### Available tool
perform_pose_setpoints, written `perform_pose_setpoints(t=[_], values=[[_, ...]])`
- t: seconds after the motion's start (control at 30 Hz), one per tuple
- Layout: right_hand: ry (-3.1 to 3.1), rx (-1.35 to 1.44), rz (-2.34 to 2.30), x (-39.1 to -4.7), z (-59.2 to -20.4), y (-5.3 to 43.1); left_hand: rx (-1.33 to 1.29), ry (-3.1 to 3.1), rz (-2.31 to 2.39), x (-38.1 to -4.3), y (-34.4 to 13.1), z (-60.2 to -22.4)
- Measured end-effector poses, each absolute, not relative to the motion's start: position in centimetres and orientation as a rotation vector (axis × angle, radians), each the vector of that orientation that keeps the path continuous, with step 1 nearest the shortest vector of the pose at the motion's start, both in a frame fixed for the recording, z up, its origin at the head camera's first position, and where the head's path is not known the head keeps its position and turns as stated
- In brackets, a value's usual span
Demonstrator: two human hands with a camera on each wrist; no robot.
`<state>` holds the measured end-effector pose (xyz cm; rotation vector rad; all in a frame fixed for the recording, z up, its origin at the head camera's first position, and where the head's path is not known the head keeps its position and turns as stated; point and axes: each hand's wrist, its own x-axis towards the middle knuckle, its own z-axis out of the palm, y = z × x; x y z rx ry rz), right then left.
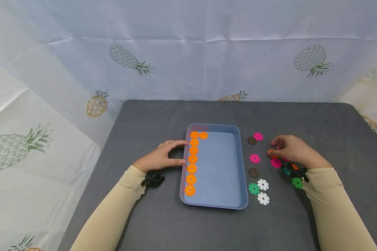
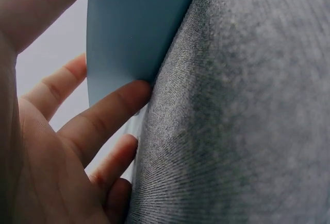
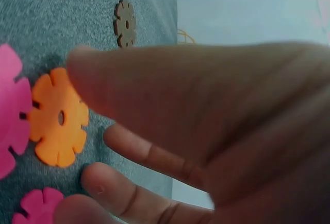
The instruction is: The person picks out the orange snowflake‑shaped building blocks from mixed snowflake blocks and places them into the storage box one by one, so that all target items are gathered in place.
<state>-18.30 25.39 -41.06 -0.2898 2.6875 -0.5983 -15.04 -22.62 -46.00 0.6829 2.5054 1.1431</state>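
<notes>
A blue-grey tray (image 1: 220, 167) lies on the table, with several orange notched plastic discs (image 1: 192, 159) in a column along its left side and one more beside the top. My left hand (image 1: 163, 155) rests against the tray's left wall, thumb and fingers spread; in the left wrist view its fingertips touch the outer wall (image 2: 134, 33). To the right of the tray, my right hand (image 1: 293, 151) reaches down to a loose orange disc (image 3: 49, 131). The thumb overlaps that disc's edge in the right wrist view, the other fingers extended beside it. A pink disc (image 3: 10, 110) adjoins the orange one.
Between tray and right hand lie pink (image 1: 254, 158), brown (image 1: 253, 173), white (image 1: 263, 198) and green discs (image 1: 253, 189). Another green disc (image 1: 297, 183) is near the right wrist, which partly hides more discs. A pineapple-print cloth (image 1: 188, 69) hangs behind the grey-covered table (image 1: 150, 216).
</notes>
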Motion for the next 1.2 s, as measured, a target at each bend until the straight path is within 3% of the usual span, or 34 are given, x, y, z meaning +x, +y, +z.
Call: perform_pose_setpoints(t=[1.2], values=[[2.633, -0.368, -0.723, -17.90, -41.15, 24.76, 0.682, 2.503, 1.145, -15.21, -22.80, -46.14]])
